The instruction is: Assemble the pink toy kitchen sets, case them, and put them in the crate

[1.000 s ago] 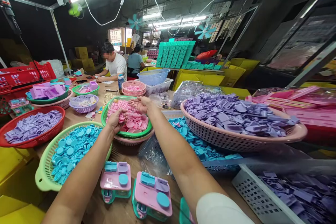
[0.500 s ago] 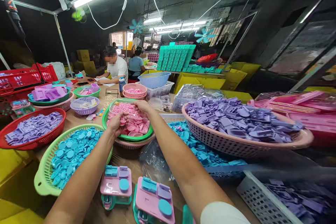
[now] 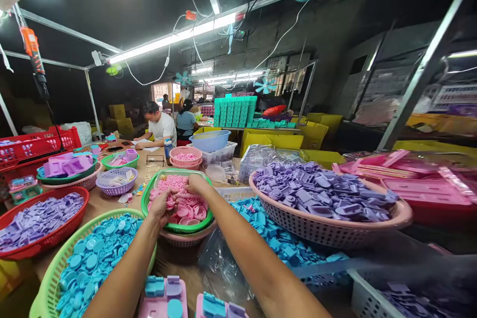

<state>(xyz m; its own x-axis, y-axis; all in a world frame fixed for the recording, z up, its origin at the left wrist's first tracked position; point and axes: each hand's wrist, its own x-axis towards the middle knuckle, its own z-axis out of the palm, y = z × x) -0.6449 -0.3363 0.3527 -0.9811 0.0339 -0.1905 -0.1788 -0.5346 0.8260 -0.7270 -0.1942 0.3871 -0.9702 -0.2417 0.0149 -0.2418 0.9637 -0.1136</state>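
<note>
My left hand (image 3: pixel 163 207) is at the left side of a green basket (image 3: pixel 144 198), its fingers closed around a small round pink plastic piece (image 3: pixel 170 202). At the basket's far right, my right hand (image 3: pixel 199 185) curls downward over a clear-rimmed tray of tiny pink parts (image 3: pixel 175 181). Its fingertips are hidden, so what they pinch does not show. Larger pink dish-shaped parts (image 3: pixel 189 211) lie in the near half of the basket. Close to me are two pink toy cases (image 3: pixel 164 303) with blue and purple pieces on top, cut off by the lower edge.
A light green basket of blue round parts (image 3: pixel 91 261) stands left. To the right, a large pink basket (image 3: pixel 316 231) heaped with purple parts overhangs blue parts (image 3: pixel 276 238). A clear plastic bag (image 3: pixel 223 263) lies between. An electric screwdriver (image 3: pixel 33 54) hangs upper left. A person (image 3: pixel 164 129) sits across the table.
The view has tilted upward, so the toy cases sit lower in the picture. My right hand's fingers have curled down into the tiny pink parts; my left hand stays by the basket's left side.
</note>
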